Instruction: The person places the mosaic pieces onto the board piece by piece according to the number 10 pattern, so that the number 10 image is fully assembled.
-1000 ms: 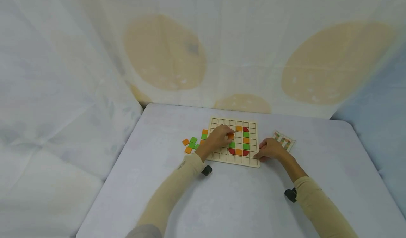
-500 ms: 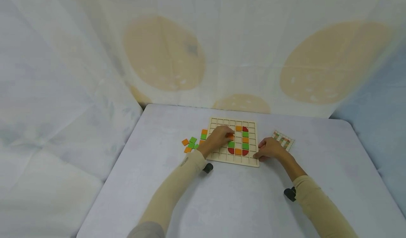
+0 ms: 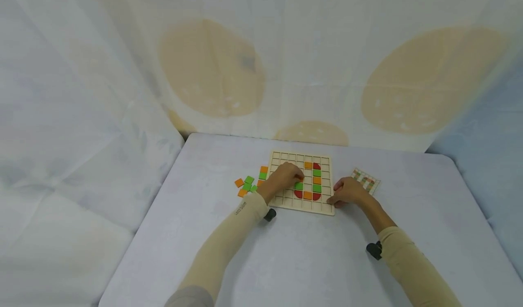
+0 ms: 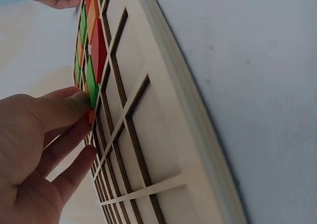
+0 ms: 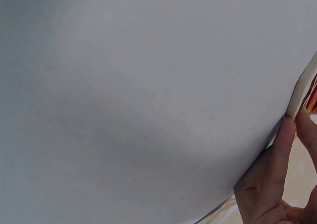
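Your left hand (image 3: 282,177) pinches an orange tile (image 4: 90,116) and sets it into the wooden grid board (image 3: 323,208), which lies on the table in the middle of the head view. The tile sits low, almost in its square (beside the green tile (image 3: 298,185)). Your right hand (image 3: 349,192) curls round the board's right edge, steadying it. Next, I think, press the tile flat, then let go gently.
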